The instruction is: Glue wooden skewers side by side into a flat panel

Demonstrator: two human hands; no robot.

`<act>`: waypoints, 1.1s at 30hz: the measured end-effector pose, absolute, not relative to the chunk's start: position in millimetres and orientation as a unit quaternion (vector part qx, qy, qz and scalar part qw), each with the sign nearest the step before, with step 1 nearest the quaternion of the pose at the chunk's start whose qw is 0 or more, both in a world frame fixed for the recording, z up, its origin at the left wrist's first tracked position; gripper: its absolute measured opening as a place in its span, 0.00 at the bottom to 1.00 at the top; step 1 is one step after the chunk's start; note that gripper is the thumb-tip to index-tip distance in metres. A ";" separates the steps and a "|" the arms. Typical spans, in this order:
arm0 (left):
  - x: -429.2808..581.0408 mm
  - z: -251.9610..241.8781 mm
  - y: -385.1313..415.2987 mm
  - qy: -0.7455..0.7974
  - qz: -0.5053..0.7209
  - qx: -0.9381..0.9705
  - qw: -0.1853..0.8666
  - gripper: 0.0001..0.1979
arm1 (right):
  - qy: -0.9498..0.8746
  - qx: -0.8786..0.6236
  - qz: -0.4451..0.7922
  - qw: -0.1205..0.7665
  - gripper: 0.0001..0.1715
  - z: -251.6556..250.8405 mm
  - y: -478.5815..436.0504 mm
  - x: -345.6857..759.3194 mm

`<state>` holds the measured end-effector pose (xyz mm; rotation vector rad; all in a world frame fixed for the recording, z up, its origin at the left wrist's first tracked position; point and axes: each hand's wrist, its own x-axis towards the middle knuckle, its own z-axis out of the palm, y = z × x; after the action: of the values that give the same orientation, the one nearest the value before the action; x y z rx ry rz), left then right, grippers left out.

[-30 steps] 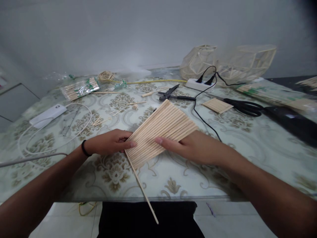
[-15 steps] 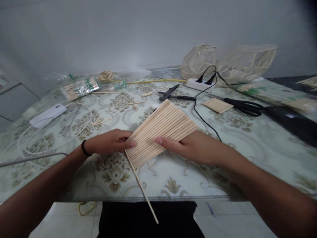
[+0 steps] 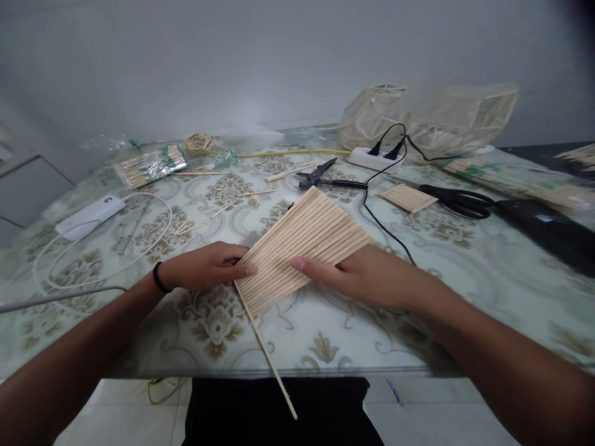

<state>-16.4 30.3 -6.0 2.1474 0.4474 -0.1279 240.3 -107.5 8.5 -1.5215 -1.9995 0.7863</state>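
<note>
A flat panel of wooden sticks point(image 3: 297, 241) laid side by side is held tilted above the table. My left hand point(image 3: 216, 266) pinches the panel's left end, thumb on top and the other fingers mostly hidden. My right hand point(image 3: 357, 272) grips its lower right side, with the thumb on the face and the fingers underneath out of sight. From the panel's left edge a single long stick point(image 3: 269, 356) slants down past the table's front edge. I cannot tell whether that stick is attached or pinched by my left hand.
Beyond the panel lie cutting pliers point(image 3: 332, 179), a small stick square point(image 3: 408, 197) and black-handled scissors point(image 3: 460, 199). A white power strip point(image 3: 375, 158) with cables stands behind. Wooden frames point(image 3: 374, 118) are at the back right. Bagged sticks point(image 3: 151, 166) and a white device point(image 3: 90, 217) sit left.
</note>
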 end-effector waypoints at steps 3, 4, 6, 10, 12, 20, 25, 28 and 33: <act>-16.4 -5.7 30.4 0.182 -0.052 0.871 0.453 0.19 | -0.736 -0.556 0.287 0.257 0.26 8.0 -107.4 240.9; -16.5 -5.7 30.5 0.184 -0.053 0.872 0.451 0.19 | -0.736 -0.557 0.286 0.258 0.26 7.9 -107.4 241.0; -16.6 -5.5 30.6 0.186 -0.054 0.873 0.447 0.20 | -0.737 -0.556 0.285 0.258 0.25 7.9 -107.3 241.2; -16.5 -5.2 30.3 0.190 -0.056 0.875 0.442 0.19 | -0.740 -0.551 0.287 0.258 0.26 8.2 -106.7 240.6; -16.5 -5.4 30.3 0.189 -0.055 0.874 0.444 0.19 | -0.741 -0.549 0.287 0.257 0.26 8.4 -106.7 240.4; -16.5 -6.1 30.7 0.193 -0.060 0.867 0.456 0.18 | -0.736 -0.556 0.289 0.254 0.26 9.6 -108.0 240.7; -17.3 -5.9 30.3 0.190 -0.053 0.868 0.455 0.18 | -0.734 -0.557 0.294 0.255 0.26 10.6 -107.8 239.8; -17.7 -6.1 30.6 0.188 -0.054 0.870 0.452 0.18 | -0.732 -0.558 0.295 0.256 0.26 10.6 -107.1 239.1; -17.1 -6.0 30.7 0.190 -0.059 0.869 0.453 0.18 | -0.734 -0.561 0.291 0.250 0.25 10.7 -108.0 239.9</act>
<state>-17.1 30.7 -6.0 2.1451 0.4699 -0.1465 239.9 -108.0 10.7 -1.5269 -1.9971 0.7934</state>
